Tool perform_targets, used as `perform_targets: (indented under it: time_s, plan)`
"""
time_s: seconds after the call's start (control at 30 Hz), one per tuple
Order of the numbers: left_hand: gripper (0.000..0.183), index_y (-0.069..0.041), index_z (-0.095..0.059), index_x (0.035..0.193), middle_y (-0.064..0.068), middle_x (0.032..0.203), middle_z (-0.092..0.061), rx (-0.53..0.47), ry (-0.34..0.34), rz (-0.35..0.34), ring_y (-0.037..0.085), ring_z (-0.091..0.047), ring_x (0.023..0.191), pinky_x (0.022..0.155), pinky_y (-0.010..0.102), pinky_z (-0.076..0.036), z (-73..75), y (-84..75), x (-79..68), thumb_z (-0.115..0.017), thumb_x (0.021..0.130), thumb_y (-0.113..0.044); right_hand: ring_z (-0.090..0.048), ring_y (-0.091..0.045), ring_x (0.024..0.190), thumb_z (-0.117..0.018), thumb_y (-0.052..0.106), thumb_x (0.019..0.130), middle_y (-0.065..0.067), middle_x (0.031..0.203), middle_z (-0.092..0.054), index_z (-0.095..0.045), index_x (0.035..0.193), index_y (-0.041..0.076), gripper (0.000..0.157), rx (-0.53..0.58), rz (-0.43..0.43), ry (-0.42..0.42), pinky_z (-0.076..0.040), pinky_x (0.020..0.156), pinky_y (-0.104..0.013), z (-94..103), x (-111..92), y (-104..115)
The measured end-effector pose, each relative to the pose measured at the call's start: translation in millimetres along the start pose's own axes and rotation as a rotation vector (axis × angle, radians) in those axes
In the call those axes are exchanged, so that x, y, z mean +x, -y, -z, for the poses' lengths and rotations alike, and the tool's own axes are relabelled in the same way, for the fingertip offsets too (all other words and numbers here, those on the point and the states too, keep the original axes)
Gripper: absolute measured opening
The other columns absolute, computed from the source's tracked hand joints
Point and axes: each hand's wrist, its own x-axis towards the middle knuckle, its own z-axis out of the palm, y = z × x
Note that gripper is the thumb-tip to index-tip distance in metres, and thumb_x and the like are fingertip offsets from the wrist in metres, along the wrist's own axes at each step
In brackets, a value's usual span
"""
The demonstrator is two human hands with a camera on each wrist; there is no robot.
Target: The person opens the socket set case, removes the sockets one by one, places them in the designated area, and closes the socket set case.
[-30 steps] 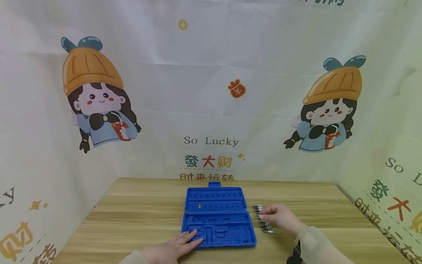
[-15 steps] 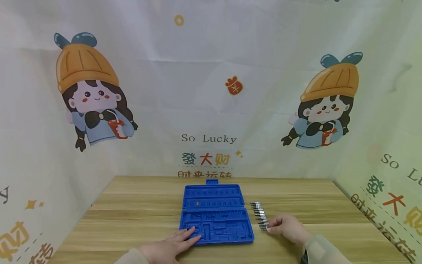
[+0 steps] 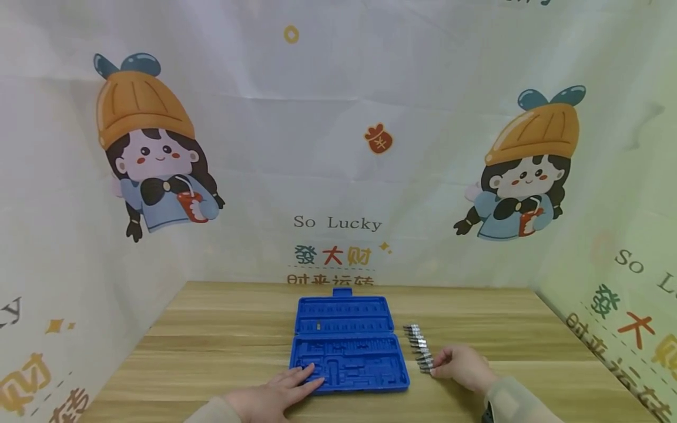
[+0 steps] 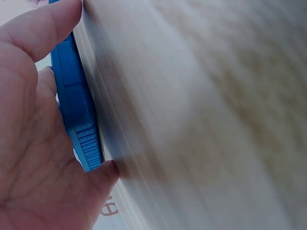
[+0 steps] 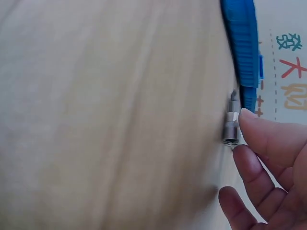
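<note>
An open blue plastic tool case lies on the wooden table, its moulded slots facing up. My left hand rests with spread fingers on its near left corner; the left wrist view shows that hand against the case's side. To the right of the case runs a row of several silver bit sockets, their dark tips pointing left. At the row's near end, my right hand pinches one bit socket between thumb and forefinger, low at the table.
One small brass-coloured piece sits in the case lid. The wooden table extends on both sides of the case. A printed cloth hangs behind and at the sides.
My right hand has moved from the middle of the row toward its near end, where it has stayed for the last half second. The left hand keeps its place on the case.
</note>
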Motion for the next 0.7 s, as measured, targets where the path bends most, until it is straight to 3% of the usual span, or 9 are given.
perform_targets:
  time_s: [0.13,0.2,0.37,0.53,0.6,0.7]
  plan:
    - [0.082,-0.042,-0.015,0.153,-0.003,0.161,-0.009,0.013,0.018,0.034,0.031,-0.011,0.146,0.106,0.057,-0.029,8.0,-15.6,-5.7,-0.059,0.087,-0.06,-0.052,-0.015,0.071,-0.077,0.008,0.076,0.001,0.075,-0.061,-0.065,0.08,0.005,0.013,0.056,0.038,0.051,-0.041,0.064,-0.032,3.5,7,5]
    - [0.081,-0.044,-0.015,0.152,-0.005,0.161,-0.008,0.01,0.01,0.03,0.031,-0.012,0.146,0.106,0.058,-0.029,7.0,-14.1,-6.0,-0.058,0.086,-0.061,-0.054,-0.016,0.073,-0.075,0.007,0.079,0.0,0.078,-0.062,-0.065,0.083,0.003,0.012,0.081,0.052,0.076,-0.044,0.066,-0.033,4.6,12,13]
    - [0.08,-0.043,-0.012,0.153,-0.004,0.161,-0.006,0.059,-0.016,-0.055,0.034,-0.013,0.145,0.104,0.058,-0.032,2.9,-3.6,-4.2,-0.053,0.088,-0.064,-0.059,-0.016,0.079,-0.073,0.01,0.084,-0.002,0.085,-0.064,-0.066,0.089,0.004,0.011,0.088,0.025,0.114,-0.049,0.07,-0.037,0.3,28,46]
    - [0.079,-0.035,-0.017,0.155,0.004,0.161,-0.011,0.082,-0.017,-0.041,0.038,-0.016,0.143,0.105,0.056,-0.032,11.3,-21.2,-10.4,-0.057,0.09,-0.057,-0.06,-0.016,0.084,-0.073,0.013,0.085,0.0,0.09,-0.065,-0.069,0.093,0.006,0.012,0.051,0.053,0.11,-0.05,0.074,-0.039,-17.3,48,78]
    - [0.08,-0.037,-0.017,0.154,0.002,0.161,-0.012,0.062,-0.017,-0.016,0.038,-0.017,0.143,0.105,0.057,-0.031,9.4,-18.6,-8.2,-0.057,0.089,-0.059,-0.06,-0.016,0.084,-0.074,0.012,0.084,0.0,0.09,-0.065,-0.069,0.093,0.006,0.011,0.052,0.082,0.103,-0.05,0.075,-0.04,-26.7,56,89]
    - [0.079,-0.044,-0.015,0.153,-0.002,0.161,-0.011,0.056,-0.013,-0.018,0.038,-0.016,0.143,0.103,0.06,-0.031,-1.2,4.2,2.2,-0.054,0.088,-0.064,-0.06,-0.017,0.085,-0.075,0.013,0.084,-0.001,0.091,-0.065,-0.07,0.092,0.007,0.012,0.06,0.112,0.094,-0.05,0.077,-0.041,-41.4,67,104]
